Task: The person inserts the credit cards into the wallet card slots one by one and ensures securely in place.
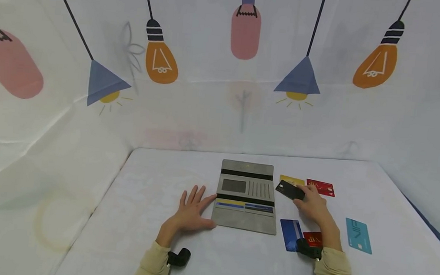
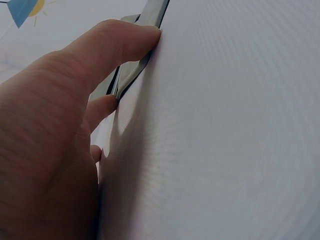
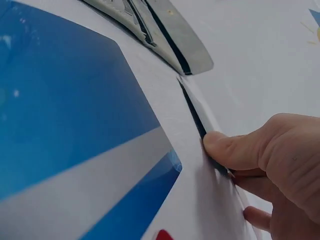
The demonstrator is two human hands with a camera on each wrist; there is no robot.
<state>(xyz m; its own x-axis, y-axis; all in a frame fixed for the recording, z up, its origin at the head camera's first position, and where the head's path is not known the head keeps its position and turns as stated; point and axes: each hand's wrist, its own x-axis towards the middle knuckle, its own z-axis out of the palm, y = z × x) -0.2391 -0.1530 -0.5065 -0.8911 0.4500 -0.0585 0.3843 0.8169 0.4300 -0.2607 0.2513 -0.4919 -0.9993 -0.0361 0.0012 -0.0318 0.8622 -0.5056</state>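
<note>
The left hand (image 1: 191, 209) lies flat on the white bench (image 1: 147, 253), fingers (image 1: 199, 194) spread and straight, with the thumb pressed against the left edge of the open grey wallet (image 1: 247, 196). The wallet sits mid-bench, two cards tucked into its near slots. To its right, the right hand (image 1: 313, 203) pinches a black card (image 1: 290, 190) between thumb and curled fingers, holding it just off the wallet's right edge; the right wrist view shows the thumb clamped on the card's edge. Around that hand lie a yellow card (image 1: 291, 180) and a red card (image 1: 321, 187) on the far side, a blue card (image 1: 290, 234) near, and a teal card (image 1: 358, 235) further right.
</note>
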